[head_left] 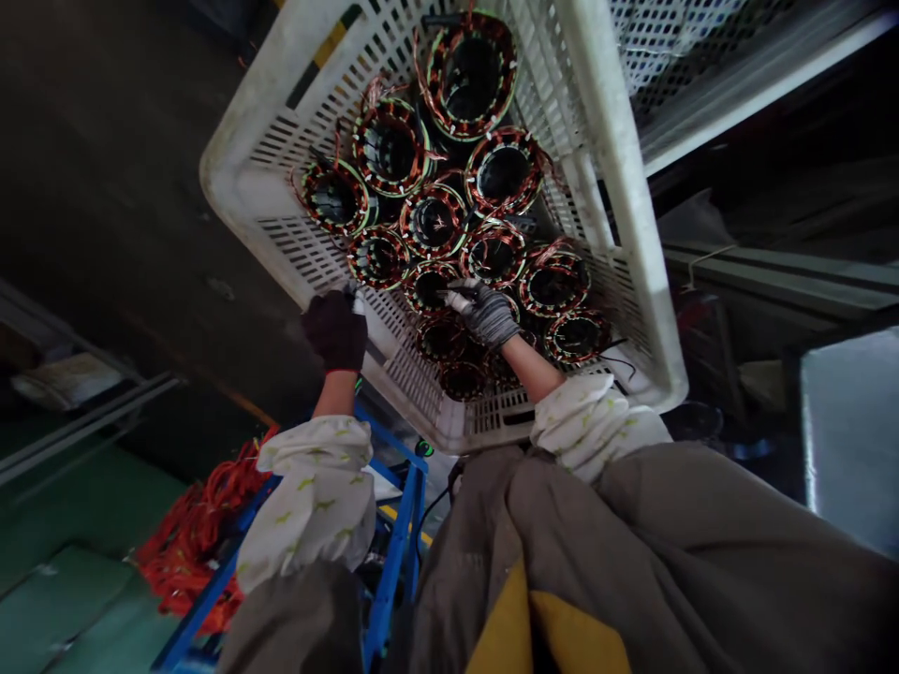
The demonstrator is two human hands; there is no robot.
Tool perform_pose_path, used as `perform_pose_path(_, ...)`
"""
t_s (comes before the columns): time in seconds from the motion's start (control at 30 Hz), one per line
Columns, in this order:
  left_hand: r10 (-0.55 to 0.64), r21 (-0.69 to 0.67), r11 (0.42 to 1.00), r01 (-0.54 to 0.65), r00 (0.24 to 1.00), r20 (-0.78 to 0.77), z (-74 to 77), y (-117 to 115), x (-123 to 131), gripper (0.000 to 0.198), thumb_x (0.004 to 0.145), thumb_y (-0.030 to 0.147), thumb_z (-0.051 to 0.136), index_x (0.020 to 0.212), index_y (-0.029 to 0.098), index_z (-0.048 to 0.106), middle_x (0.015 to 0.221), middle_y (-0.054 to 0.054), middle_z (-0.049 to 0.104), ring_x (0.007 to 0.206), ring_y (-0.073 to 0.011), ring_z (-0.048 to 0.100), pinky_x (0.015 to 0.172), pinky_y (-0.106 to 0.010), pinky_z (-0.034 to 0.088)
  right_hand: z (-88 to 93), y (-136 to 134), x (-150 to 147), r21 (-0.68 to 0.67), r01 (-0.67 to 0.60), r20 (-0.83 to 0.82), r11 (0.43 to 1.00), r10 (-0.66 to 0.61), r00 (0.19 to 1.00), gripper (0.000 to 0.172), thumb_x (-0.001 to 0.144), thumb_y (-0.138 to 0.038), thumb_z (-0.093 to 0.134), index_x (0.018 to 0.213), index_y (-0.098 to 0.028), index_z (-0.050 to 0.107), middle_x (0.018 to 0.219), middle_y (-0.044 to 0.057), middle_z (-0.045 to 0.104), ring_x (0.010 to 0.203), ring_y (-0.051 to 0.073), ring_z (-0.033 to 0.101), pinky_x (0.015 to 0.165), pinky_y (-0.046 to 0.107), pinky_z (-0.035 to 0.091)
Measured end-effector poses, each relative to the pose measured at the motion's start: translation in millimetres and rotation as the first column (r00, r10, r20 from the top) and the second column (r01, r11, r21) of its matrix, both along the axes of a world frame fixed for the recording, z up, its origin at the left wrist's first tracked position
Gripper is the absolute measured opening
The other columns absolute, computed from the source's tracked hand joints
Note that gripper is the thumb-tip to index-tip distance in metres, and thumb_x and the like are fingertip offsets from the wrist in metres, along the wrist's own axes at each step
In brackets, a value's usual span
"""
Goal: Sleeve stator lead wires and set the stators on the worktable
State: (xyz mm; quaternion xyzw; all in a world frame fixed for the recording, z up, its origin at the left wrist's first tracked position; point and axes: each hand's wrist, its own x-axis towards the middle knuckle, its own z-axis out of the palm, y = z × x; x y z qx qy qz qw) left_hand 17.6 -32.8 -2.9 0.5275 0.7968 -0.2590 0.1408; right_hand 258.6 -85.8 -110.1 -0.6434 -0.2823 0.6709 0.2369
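A white slotted plastic crate [281, 140] sits on the floor in front of me, filled with several round motor stators [435, 220] wound in copper wire. My left hand [335, 329], in a dark glove, is closed over the crate's near rim. My right hand [484, 312], in a grey glove, reaches inside the crate and its fingers curl over one stator [430, 284] near the middle. Both sleeves are cream with small green marks. My knees in brown trousers fill the bottom of the view.
A second white slotted crate [674, 37] stands at the upper right. A blue metal frame [397, 552] is between my knees and the crate, with a heap of orange-red wires [189, 543] at lower left. Dark floor lies to the left.
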Motion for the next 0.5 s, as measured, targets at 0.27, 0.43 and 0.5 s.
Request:
perform_pose_path(0.27, 0.007, 0.020, 1.000, -0.007, 1.000, -0.024, -6.3, 1.8, -7.4, 0.039, 0.110, 0.041, 0.057, 0.125, 0.011, 0.077, 0.126, -0.024, 0.075, 0.123, -0.0428, 0.070, 0.114, -0.058, 0.053, -7.7, 1.0, -1.7, 0.028, -0.171, 0.042, 0.985, 0.169, 0.985, 0.033, 0.097, -0.039, 0.087, 0.126, -0.025, 0.086, 0.113, 0.004, 0.089, 0.106, 0.027, 0.083, 0.108, 0.045, 0.065)
perform_pose_path(0.43, -0.010, 0.062, 0.998, 0.011, 1.000, -0.014, -6.9, -0.2, -7.9, 0.035, 0.109, 0.039, 0.059, 0.125, 0.014, 0.077, 0.124, -0.022, 0.076, 0.123, -0.0413, 0.072, 0.115, -0.058, 0.054, -0.8, 4.7, 1.8, -0.004, -0.325, 0.110, 0.946, 0.324, 0.940, 0.035, 0.103, -0.042, 0.083, 0.135, -0.028, 0.085, 0.124, 0.003, 0.088, 0.116, 0.027, 0.083, 0.111, 0.041, 0.064)
perform_pose_path(0.5, -0.002, 0.075, 0.997, 0.003, 1.000, -0.008, -6.4, -0.4, -7.7, 0.034, 0.108, 0.039, 0.060, 0.124, 0.015, 0.078, 0.123, -0.022, 0.076, 0.122, -0.0413, 0.072, 0.115, -0.058, 0.055, 3.6, 6.3, 3.3, -0.022, -0.365, 0.149, 0.931, 0.364, 0.920, 0.034, 0.105, -0.042, 0.082, 0.135, -0.029, 0.085, 0.123, 0.003, 0.088, 0.116, 0.028, 0.082, 0.111, 0.041, 0.064)
